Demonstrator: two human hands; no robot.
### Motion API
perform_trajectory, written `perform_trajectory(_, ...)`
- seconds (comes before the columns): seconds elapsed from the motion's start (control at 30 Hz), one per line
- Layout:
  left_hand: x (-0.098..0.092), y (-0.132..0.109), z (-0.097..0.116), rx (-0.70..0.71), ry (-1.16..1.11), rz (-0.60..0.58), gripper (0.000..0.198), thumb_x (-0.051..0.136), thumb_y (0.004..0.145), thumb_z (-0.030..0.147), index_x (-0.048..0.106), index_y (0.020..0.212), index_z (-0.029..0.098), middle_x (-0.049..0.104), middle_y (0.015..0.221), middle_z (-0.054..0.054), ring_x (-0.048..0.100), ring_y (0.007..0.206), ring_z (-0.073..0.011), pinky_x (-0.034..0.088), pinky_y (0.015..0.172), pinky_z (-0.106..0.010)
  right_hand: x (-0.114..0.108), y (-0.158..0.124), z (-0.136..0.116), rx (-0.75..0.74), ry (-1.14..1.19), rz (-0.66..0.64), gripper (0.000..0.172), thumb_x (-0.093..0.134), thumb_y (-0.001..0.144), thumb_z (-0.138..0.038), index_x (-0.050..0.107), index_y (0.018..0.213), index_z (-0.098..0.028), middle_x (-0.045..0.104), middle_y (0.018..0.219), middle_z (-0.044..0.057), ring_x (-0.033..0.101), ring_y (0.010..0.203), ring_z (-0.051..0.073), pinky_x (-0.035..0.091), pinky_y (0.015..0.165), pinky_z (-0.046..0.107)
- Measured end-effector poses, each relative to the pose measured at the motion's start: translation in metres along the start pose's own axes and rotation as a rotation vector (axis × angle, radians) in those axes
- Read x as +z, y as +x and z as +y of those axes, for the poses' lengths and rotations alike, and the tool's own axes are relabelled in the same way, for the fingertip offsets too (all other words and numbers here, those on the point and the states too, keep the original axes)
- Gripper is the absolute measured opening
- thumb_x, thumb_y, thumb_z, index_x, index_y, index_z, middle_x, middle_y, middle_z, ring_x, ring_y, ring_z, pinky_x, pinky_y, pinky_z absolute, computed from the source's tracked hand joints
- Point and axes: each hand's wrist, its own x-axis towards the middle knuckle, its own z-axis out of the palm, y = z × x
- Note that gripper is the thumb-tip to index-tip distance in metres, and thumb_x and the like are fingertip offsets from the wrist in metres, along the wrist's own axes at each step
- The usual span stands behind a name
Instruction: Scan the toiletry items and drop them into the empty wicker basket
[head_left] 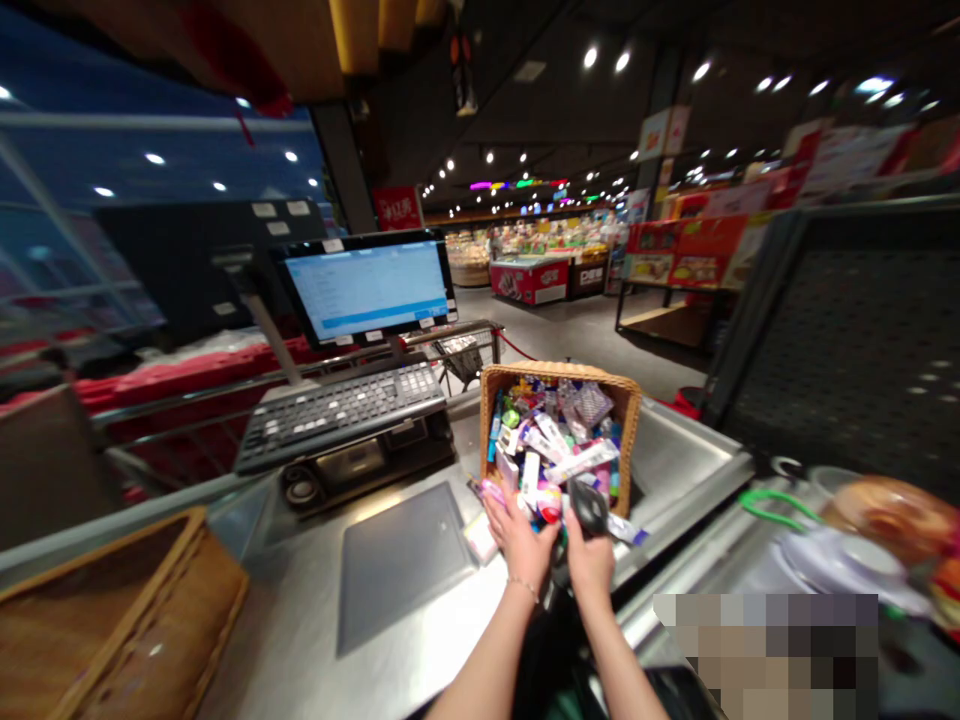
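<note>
A person stands at a supermarket checkout, both bare forearms reaching forward over a steel worktop (300,640). The right hand (589,565) wraps its fingers narrowly around a black handheld barcode scanner (589,507). The scanner's long axis runs roughly upright, tilted slightly, with its dark head pointing up and away from the person, toward the basket contents just ahead.

The left hand (519,535) sits just beside it, its fingers (495,505) spread wide and resting against the front rim of a woven wicker basket (561,392). A thin bracelet (523,587) circles that wrist. The basket stands on the worktop directly ahead and is packed with small boxes and slim packets (551,445) in white, blue and purple, lying at mixed angles. A small pale box (480,538) lies on the steel near the left fingers.

Left of the basket are a keyboard (337,415) and a lit monitor (367,290), with a flat grey pad (401,565) set into the worktop in front of them. A second wicker basket (120,620) sits at lower left. At lower right, part of the view is pixelated.
</note>
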Motion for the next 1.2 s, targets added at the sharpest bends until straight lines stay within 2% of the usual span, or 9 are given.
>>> perform_trajectory(0.2,-0.011,-0.009,-0.018,0.045,-0.003,-0.029,0.107,0.075,0.061,0.033,0.019,0.151,0.014,0.007,0.162,-0.020,0.004,0.150,-0.0348,0.015,0.121,-0.044,-0.013,-0.003,-0.007,0.142,0.069,-0.132,0.035,0.060,0.090,-0.039,0.058,0.118,-0.018,0.062,0.120,0.006,0.063,0.103,0.020,0.053,0.088,0.042)
perform_trajectory(0.53,-0.027,-0.035,-0.039,0.093,-0.006,0.003,0.103,0.074,0.060,0.029,0.024,0.150,0.022,0.021,0.161,-0.015,0.011,0.149,-0.0327,0.008,0.122,-0.043,-0.037,-0.008,-0.021,0.192,0.207,-0.172,0.035,0.061,0.090,-0.039,0.059,0.117,-0.018,0.062,0.119,0.005,0.063,0.103,0.020,0.054,0.087,0.041)
perform_trajectory(0.63,-0.034,-0.044,-0.045,0.109,-0.022,0.005,0.099,0.073,0.060,0.025,0.029,0.149,0.015,0.017,0.161,-0.017,0.008,0.150,-0.0324,0.011,0.122,-0.042,-0.045,-0.009,-0.022,0.219,0.213,-0.161,0.034,0.061,0.090,-0.039,0.060,0.116,-0.017,0.063,0.117,0.005,0.063,0.101,0.020,0.054,0.086,0.041)
perform_trajectory(0.73,-0.052,-0.055,-0.047,0.087,-0.107,0.026,0.083,0.070,0.065,0.024,0.041,0.143,0.018,0.021,0.161,-0.014,0.010,0.149,-0.0328,0.018,0.121,-0.044,-0.057,-0.016,-0.031,0.202,0.240,-0.167,0.033,0.061,0.090,-0.039,0.060,0.114,-0.017,0.063,0.116,0.005,0.064,0.100,0.019,0.054,0.086,0.040)
perform_trajectory(0.83,-0.080,-0.075,-0.042,0.212,-0.264,-0.093,0.052,0.064,0.076,0.030,0.060,0.127,0.022,0.037,0.154,-0.010,0.013,0.149,-0.0338,0.022,0.119,-0.055,-0.071,-0.040,-0.050,0.094,0.309,-0.252,0.029,0.063,0.089,-0.038,0.063,0.107,-0.016,0.067,0.108,0.004,0.066,0.096,0.017,0.054,0.086,0.040)
perform_trajectory(0.93,-0.108,-0.101,-0.033,0.407,-0.295,-0.263,0.053,0.072,0.072,0.032,0.064,0.123,0.027,0.036,0.155,-0.009,0.014,0.149,-0.0344,0.021,0.118,-0.059,-0.081,-0.082,-0.069,-0.014,0.369,-0.341,0.044,0.074,0.074,-0.048,0.066,0.102,-0.015,0.073,0.092,0.005,0.070,0.088,0.021,0.056,0.083,0.037)
perform_trajectory(1.07,-0.129,-0.135,-0.040,0.481,-0.247,-0.038,0.045,0.049,0.087,0.021,0.059,0.130,0.026,0.036,0.155,-0.008,0.015,0.149,-0.0274,0.026,0.119,-0.052,-0.087,-0.140,-0.083,-0.113,0.388,-0.392,0.059,0.077,0.066,-0.045,0.064,0.116,-0.016,0.075,0.098,0.010,0.070,0.096,0.026,0.057,0.080,0.035)
perform_trajectory(1.13,-0.133,-0.151,-0.058,0.514,-0.217,0.055,0.050,0.043,0.088,0.020,0.052,0.137,0.024,0.035,0.156,-0.009,0.019,0.148,-0.0272,0.027,0.119,-0.050,-0.091,-0.162,-0.085,-0.150,0.393,-0.417,0.063,0.077,0.065,-0.043,0.063,0.120,-0.017,0.074,0.106,0.011,0.070,0.100,0.027,0.057,0.083,0.035)
perform_trajectory(1.2,-0.135,-0.166,-0.080,0.466,-0.102,0.048,0.058,0.047,0.085,0.022,0.044,0.143,0.024,0.033,0.157,-0.009,0.023,0.147,-0.0286,0.031,0.118,-0.046,-0.098,-0.179,-0.085,-0.179,0.399,-0.454,0.058,0.077,0.065,-0.043,0.065,0.117,-0.020,0.074,0.106,0.010,0.069,0.102,0.027,0.057,0.084,0.034)
